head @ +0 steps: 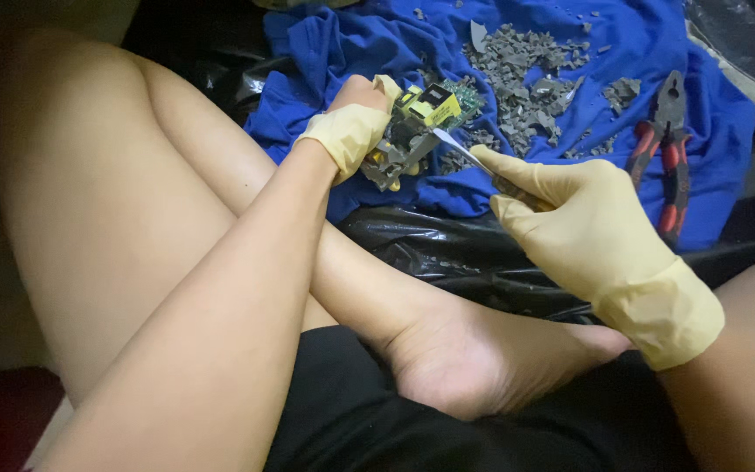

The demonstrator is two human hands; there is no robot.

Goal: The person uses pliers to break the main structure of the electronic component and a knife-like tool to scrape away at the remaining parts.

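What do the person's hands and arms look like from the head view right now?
Both the left hand and the right hand wear thin, pale yellow, rubbery gloves that fit closely, wrinkle at the knuckles and end in loose cuffs at the wrists. Both forearms are bare: no sleeves, watch or jewellery show. No markings are visible on the gloves.

— What is gripped by the gloved left hand [353, 131]?
— A circuit board [417, 131] is held over the blue cloth [377, 52].
— And the right hand [583, 232]?
— A thin metal tool [465, 153] is pressed against the board; red-handled pliers [666, 153] are left beside grey fragments [526, 74].
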